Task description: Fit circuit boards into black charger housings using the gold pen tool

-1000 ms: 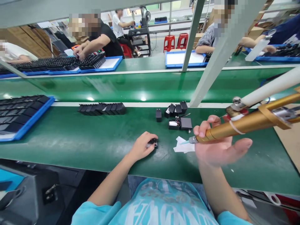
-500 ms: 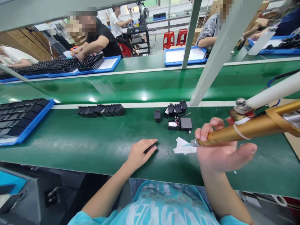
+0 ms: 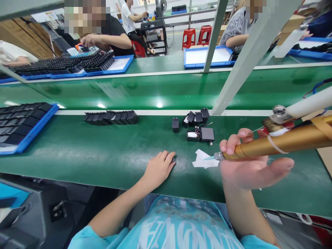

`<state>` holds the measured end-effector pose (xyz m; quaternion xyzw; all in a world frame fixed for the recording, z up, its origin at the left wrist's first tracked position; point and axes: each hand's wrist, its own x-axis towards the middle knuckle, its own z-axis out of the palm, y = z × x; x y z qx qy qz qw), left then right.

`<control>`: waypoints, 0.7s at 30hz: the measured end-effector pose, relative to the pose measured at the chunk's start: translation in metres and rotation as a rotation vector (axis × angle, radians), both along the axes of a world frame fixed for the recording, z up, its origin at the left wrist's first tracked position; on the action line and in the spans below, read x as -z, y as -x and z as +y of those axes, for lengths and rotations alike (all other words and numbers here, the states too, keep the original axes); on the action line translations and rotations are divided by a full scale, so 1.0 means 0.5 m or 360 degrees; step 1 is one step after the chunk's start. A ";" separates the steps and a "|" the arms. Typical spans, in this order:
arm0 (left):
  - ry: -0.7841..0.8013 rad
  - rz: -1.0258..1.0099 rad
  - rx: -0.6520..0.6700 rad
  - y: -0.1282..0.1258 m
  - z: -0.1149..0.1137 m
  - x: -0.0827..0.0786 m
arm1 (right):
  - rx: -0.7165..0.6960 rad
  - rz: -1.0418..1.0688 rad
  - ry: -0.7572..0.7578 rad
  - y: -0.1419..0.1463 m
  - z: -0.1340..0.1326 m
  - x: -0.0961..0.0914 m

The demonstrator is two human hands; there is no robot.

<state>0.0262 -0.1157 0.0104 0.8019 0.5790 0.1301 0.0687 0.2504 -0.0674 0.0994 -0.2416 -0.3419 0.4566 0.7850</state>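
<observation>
My right hand (image 3: 249,166) is wrapped loosely around a gold glue dispenser (image 3: 269,147), with its thumb stretched out. The dispenser's thin light-blue tip (image 3: 209,158) reaches over a white piece of paper (image 3: 203,163) on the bench. On the green bench, my left hand (image 3: 160,168) is closed over a small dark part (image 3: 173,159); the fingers cover most of it. Ahead of the hands lie an open black charger housing (image 3: 193,136) with wires inside and a grey-black square piece (image 3: 207,134). Behind them is a group of black plug chargers (image 3: 197,117), with one charger (image 3: 175,125) standing apart.
A row of black chargers (image 3: 111,117) lies along the bench's back edge. At the left stands a blue-rimmed tray (image 3: 38,133) full of chargers. A slanted metal post (image 3: 233,76) rises behind the bench. Other people work at the far bench.
The view has tilted and shifted slightly. My left fingers have closed further over the dark part, hiding more of it. My right hand still holds the dispenser, its tip over the paper.
</observation>
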 end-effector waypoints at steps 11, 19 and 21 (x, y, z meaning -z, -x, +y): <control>0.1328 -0.3149 -0.0620 -0.004 0.009 -0.031 | 0.0096 0.0046 -0.0039 -0.011 0.010 0.016; 0.1239 -0.3213 -0.0299 0.021 0.025 -0.050 | 0.0168 0.0056 0.0018 -0.012 0.015 0.014; 0.1231 -0.3154 -0.0258 0.037 0.034 -0.052 | 0.0180 0.0051 0.0040 -0.012 0.015 0.012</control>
